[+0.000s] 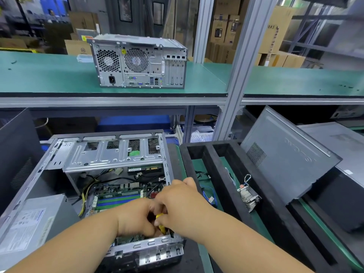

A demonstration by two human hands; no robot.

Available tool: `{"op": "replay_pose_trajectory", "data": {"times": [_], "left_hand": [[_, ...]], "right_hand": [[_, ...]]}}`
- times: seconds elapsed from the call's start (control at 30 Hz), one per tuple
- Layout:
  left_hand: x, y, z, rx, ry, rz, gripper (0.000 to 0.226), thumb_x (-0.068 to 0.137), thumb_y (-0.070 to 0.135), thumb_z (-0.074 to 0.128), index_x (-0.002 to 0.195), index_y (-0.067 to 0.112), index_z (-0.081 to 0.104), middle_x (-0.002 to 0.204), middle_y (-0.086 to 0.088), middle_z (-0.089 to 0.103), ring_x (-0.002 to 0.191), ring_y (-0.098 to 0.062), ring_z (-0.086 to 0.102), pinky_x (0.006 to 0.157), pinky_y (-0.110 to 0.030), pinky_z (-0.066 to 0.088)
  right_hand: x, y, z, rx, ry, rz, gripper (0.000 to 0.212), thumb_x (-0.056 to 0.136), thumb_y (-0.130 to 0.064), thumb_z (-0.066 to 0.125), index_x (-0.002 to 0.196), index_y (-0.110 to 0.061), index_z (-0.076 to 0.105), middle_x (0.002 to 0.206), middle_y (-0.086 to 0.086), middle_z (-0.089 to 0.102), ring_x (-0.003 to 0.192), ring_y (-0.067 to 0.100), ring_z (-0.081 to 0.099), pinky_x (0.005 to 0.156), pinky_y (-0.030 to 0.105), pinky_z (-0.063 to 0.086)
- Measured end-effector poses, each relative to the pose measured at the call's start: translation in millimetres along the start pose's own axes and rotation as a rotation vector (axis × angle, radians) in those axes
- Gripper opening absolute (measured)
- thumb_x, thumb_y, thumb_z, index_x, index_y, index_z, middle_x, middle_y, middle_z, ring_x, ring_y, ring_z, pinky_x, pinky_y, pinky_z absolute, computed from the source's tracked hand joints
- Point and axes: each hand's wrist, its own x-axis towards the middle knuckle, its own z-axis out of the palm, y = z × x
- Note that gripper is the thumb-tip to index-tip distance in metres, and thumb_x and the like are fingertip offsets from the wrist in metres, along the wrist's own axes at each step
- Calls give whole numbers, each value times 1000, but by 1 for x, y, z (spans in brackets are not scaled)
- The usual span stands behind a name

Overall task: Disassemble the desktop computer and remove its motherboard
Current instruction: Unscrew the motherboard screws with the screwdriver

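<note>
Both hands are down inside the opened grey metal desktop case (110, 170) lying on its side on the bench: the right hand (181, 205) curls its fingers round a yellow-handled tool (160, 221), apparently a screwdriver, while the left hand (136, 219), fingers bent, works at the same spot, though I cannot tell whether it grips anything. The green motherboard (122, 194) still sits in the case floor, so the left hand probably steadies the tool over a fastener.

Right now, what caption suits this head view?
Both hands work a yellow-handled tool inside the open computer case.
</note>
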Motion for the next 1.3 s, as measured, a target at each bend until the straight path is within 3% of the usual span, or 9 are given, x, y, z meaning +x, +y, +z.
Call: {"op": "replay_pose_trajectory", "data": {"times": [0.3,0.47,0.67,0.87,0.97,1.03,1.13,1.3], "left_hand": [[3,-4,-3,-38,-56,-10,10,60,35,71,64,42,65,62,21,62,59,4,56,60,-14,45],[8,-7,2,18,-23,8,11,49,44,63,58,44,58,59,25,59,57,8,52,56,-11,40],[8,-17,-1,-124,-65,46,20,68,31,80,72,42,64,69,20,64,64,4,57,62,-12,44],[7,-18,-6,-160,-93,77,15,73,30,79,73,41,68,66,21,62,60,5,52,61,-11,41],[9,-18,-4,-162,-89,60,14,65,34,79,75,35,69,70,18,65,64,2,56,63,-13,44],[10,-15,-2,-101,-75,57,12,61,37,74,68,41,64,63,23,62,59,8,52,58,-8,40],[10,-13,-2,-60,-82,60,26,69,26,73,58,43,56,58,26,58,55,10,50,55,-6,37],[9,-20,-4,12,-72,25,21,65,30,72,67,47,60,65,28,59,61,9,53,61,-11,45]], "right_hand": [[6,6,-2,48,-45,3,18,83,-32,72,101,-30,71,97,-8,67,101,17,42,93,41,24],[2,6,5,108,59,65,24,80,-48,70,92,-28,65,94,-5,61,97,18,44,91,39,26],[10,6,10,2,45,90,17,81,-40,72,94,-29,70,87,-6,58,87,18,37,77,36,18],[14,0,4,22,-74,95,15,84,-32,72,99,-33,70,93,-6,65,90,21,48,86,35,27],[8,-1,4,107,-55,74,17,84,-25,69,99,-33,67,99,-7,65,94,20,47,90,35,28],[2,-3,5,146,24,66,14,82,-33,68,95,-28,64,96,-5,62,98,18,46,94,39,28],[2,-5,3,28,66,105,26,83,-48,67,91,-23,63,92,-3,62,97,19,44,92,39,27],[4,-9,2,18,10,83,21,82,-44,71,96,-28,69,88,-6,66,96,17,42,89,39,25]]}}
